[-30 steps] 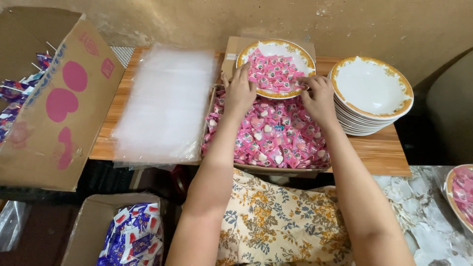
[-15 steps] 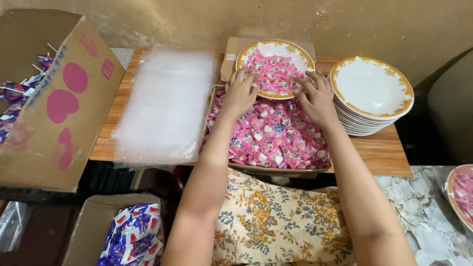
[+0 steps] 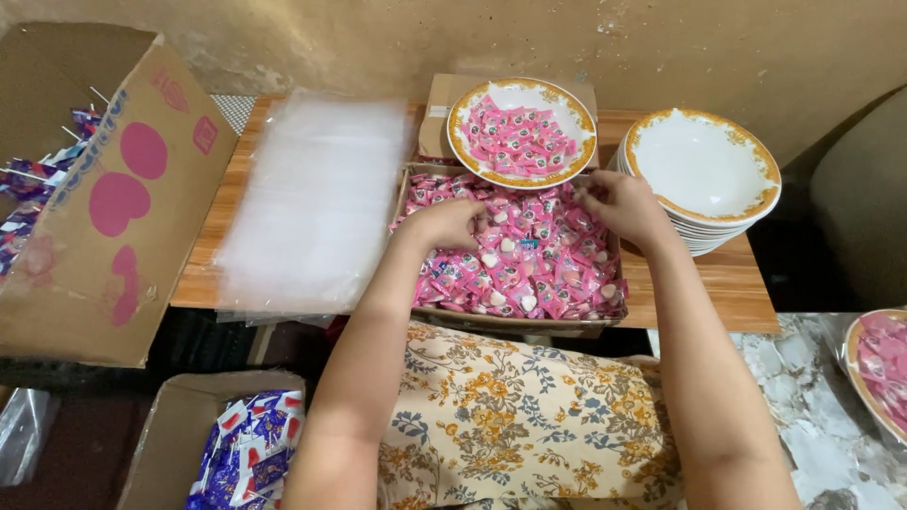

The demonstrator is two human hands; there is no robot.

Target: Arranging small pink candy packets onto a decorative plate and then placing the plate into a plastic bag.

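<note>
Left hand (image 3: 452,223) and right hand (image 3: 619,206) curled gripping pink candies (image 3: 529,260) in tray, filled bowl (image 3: 521,132) far, empty bowl stack (image 3: 704,175) right, plastic bags (image 3: 316,203) left on desk (image 3: 727,283).

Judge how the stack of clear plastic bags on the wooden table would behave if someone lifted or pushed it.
The stack of clear plastic bags looks thin and filmy, so it would probably flop and sag when lifted. Its glossy sheets likely slide apart if pushed. One edge overhangs the wooden table, so a nudge might tip some off.

Both hands, left hand (image 3: 452,224) and right hand (image 3: 624,206), in pink wrapped sweets (image 3: 529,269).
</note>
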